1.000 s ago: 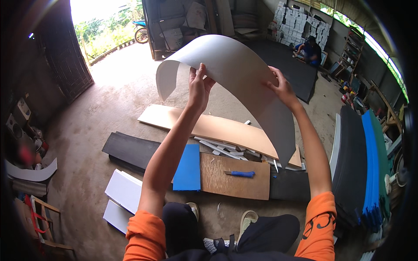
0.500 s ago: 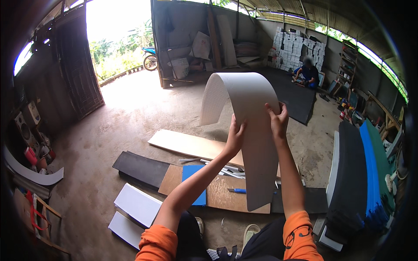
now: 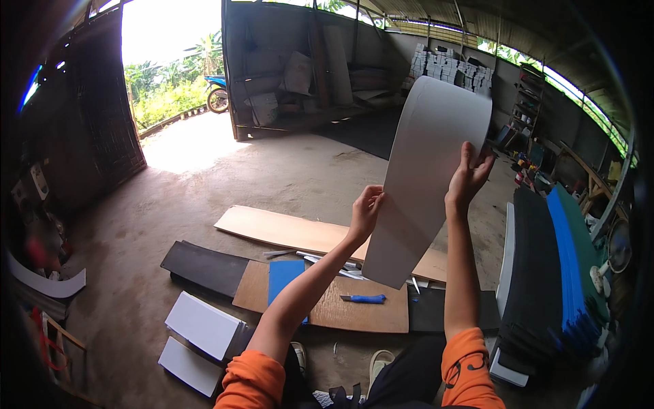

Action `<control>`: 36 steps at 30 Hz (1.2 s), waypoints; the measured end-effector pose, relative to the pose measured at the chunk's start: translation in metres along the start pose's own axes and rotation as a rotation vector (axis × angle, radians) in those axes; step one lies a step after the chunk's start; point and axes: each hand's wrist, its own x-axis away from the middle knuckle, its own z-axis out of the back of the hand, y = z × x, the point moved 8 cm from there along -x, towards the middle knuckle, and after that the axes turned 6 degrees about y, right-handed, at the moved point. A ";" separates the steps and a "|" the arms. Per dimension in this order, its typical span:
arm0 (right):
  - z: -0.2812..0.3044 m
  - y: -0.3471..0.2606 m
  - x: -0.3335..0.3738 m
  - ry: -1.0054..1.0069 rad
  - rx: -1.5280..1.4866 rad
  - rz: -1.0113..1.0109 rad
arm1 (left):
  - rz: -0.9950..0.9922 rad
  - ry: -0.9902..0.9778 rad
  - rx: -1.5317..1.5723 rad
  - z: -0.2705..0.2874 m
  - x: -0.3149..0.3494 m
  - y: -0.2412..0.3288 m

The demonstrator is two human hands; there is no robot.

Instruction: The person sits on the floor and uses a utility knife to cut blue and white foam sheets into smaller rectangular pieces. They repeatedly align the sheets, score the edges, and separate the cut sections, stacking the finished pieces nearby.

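Observation:
A long pale grey-white foam strip [image 3: 426, 157] is held up in front of me, tilted, its upper end bending over and away. My left hand [image 3: 366, 213] is closed on its left edge, fingertips pinching. My right hand [image 3: 469, 178] grips the right edge, thumb on the near face and fingers around behind. The strip's far end is hidden. Beneath it lies a brown board [image 3: 361, 317] carrying a blue utility knife [image 3: 364, 298]. A blue sheet [image 3: 285, 276] sits on the board's left part, partly behind my left forearm. Thin white offcuts [image 3: 351, 274] lie just beyond the board.
A light wooden plank [image 3: 283, 227] lies farther off. Black foam sheets [image 3: 204, 264] are at the left, with white stacks [image 3: 204, 324] nearer me. Tall black [image 3: 531, 266] and blue [image 3: 565, 252] sheet stacks stand at the right. A doorway opens at the far left.
Both hands have carried the strip to the right and upward, tilting it. Its hanging far end has gone out of sight, and the strip now covers where a person sat at the back.

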 end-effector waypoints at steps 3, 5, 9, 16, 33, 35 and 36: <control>0.013 0.006 -0.014 0.020 -0.005 -0.008 | 0.028 0.025 0.080 -0.020 0.000 0.004; 0.020 0.023 -0.016 0.034 -0.019 -0.021 | 0.042 0.077 0.033 -0.025 0.005 -0.001; 0.049 0.086 0.019 0.071 0.311 -0.132 | 0.111 0.154 -0.142 -0.017 0.023 -0.043; 0.078 0.184 0.170 0.048 0.363 -0.500 | 0.202 0.127 -0.581 0.057 0.073 -0.159; 0.168 0.295 0.402 0.438 0.298 -1.282 | 0.279 -0.068 -0.878 0.126 0.150 -0.292; 0.175 0.295 0.384 0.423 0.317 -1.209 | 0.263 -0.080 -0.830 0.109 0.146 -0.293; 0.180 0.291 0.375 0.451 0.264 -1.183 | 0.267 -0.095 -0.784 0.097 0.145 -0.291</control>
